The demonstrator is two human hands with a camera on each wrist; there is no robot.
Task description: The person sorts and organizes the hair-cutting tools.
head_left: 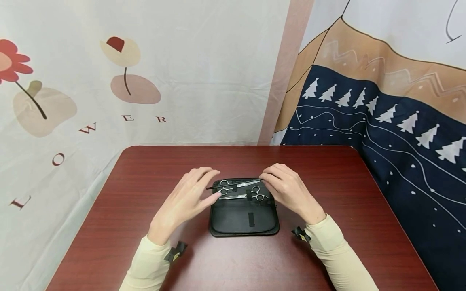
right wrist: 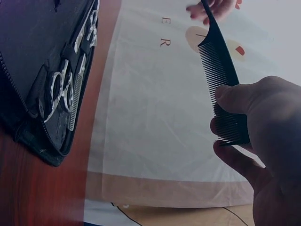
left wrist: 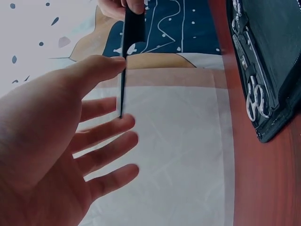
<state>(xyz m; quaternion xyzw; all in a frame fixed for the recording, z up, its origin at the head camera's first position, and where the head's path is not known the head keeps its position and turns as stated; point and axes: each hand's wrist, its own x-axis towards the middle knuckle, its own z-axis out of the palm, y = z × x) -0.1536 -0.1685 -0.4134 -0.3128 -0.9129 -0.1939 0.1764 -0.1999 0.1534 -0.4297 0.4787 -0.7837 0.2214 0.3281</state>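
A black tail comb (right wrist: 229, 59) is held above an open case, its toothed end pinched between the thumb and fingers of my right hand (head_left: 289, 189). The thin tail points left toward my left hand (head_left: 185, 197). In the left wrist view, my left thumb (left wrist: 101, 70) is at the comb's tail and may touch it; the other fingers are spread and nearly straight. Below lies the black zippered case (head_left: 233, 222), with two pairs of silver scissors strapped inside: one pair (head_left: 259, 197) in front, the other (head_left: 224, 190) behind, toothed along one blade.
The case rests on a reddish-brown wooden table (head_left: 116, 218). Behind the table hang a pale curtain (head_left: 211, 81) with flower prints and a dark blue one (head_left: 400, 161) with white trees. A dark strap device (head_left: 176, 251) sits at the left wrist, another (head_left: 301, 234) at the right.
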